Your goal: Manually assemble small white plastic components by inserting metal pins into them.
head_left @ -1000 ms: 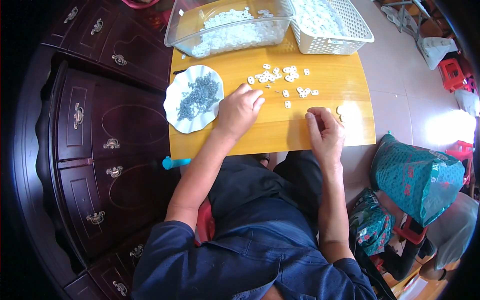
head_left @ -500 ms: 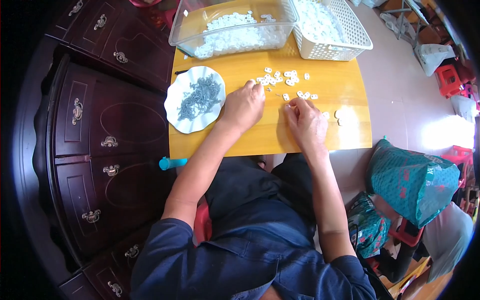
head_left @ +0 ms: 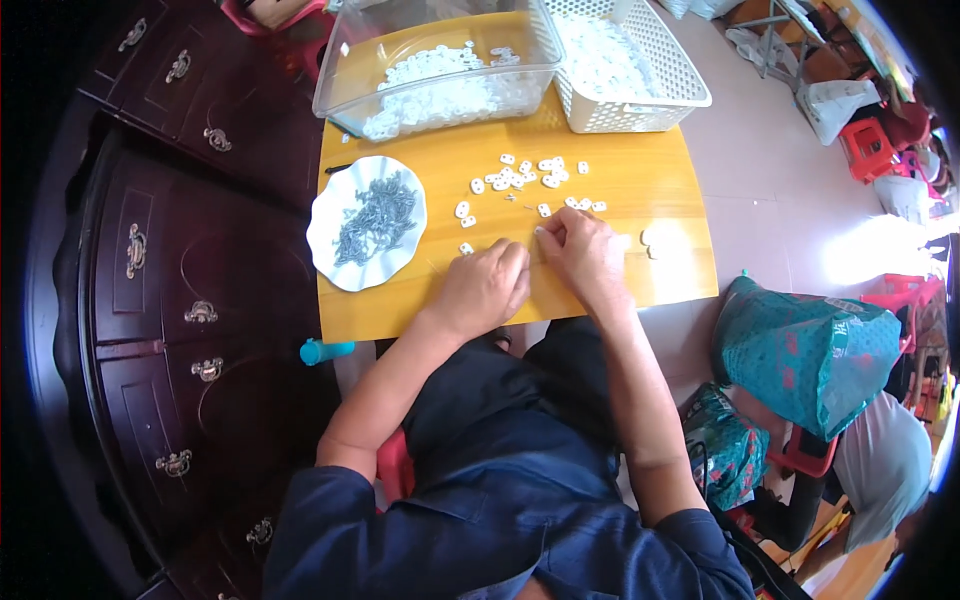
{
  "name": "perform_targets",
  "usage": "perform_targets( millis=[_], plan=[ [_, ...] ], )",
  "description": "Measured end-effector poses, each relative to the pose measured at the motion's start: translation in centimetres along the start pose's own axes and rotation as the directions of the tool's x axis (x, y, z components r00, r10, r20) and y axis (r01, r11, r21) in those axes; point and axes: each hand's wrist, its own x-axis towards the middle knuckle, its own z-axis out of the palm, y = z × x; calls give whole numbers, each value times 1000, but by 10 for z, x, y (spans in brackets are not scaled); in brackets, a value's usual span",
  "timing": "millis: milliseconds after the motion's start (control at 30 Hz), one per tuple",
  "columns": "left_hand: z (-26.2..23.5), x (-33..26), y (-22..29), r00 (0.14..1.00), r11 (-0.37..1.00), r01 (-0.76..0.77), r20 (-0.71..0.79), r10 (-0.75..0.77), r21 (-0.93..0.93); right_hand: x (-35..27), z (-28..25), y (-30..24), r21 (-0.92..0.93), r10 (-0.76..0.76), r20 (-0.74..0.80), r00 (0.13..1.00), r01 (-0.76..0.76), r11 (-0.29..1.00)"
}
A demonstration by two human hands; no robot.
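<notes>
My left hand (head_left: pixel 486 289) is closed above the near edge of the table, its fingers curled together; whatever they hold is hidden. To its right, my right hand (head_left: pixel 588 256) pinches a small white plastic piece (head_left: pixel 541 231) between thumb and forefinger. Beyond both hands lies a loose group of small white two-hole pieces (head_left: pixel 511 180), with several more beside my right fingertips. A few tiny metal bits (head_left: pixel 511 198) lie between them. On the left, a white wavy-rimmed plate (head_left: pixel 328 214) bears a heap of small dark screws (head_left: pixel 377 220).
At the far side stand a clear plastic bin (head_left: pixel 440 92) and a white perforated basket (head_left: pixel 630 115), both with many white pieces. Dark wooden drawers (head_left: pixel 150 270) line the left. Teal bags (head_left: pixel 790 350) and another person's grey sleeve (head_left: pixel 880 465) are at the right.
My left hand has drawn back toward the near table edge, uncovering several white pieces. My right hand stays near the same spot, and the whole view has shifted slightly.
</notes>
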Motion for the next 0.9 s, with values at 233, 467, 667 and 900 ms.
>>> perform_targets(
  millis=[233, 467, 667, 900],
  plan=[
    [0, -5, 7, 991, 958, 27, -120, -64, -284, 0, 9, -5, -98, 50, 58, 997, -44, 994],
    [-3, -13, -8, 930, 757, 260, -54, -363, -600, -15, 5, -12, 302, -77, -168, 983, 125, 945],
    [1, -6, -12, 938, 687, 218, -47, -344, -693, -37, 3, -6, 605, 88, -66, 994, -30, 795],
    [-1, -10, -11, 923, 615, 271, 19, -384, -740, -51, 12, -6, 830, 101, 122, 987, -157, 535]
  ],
)
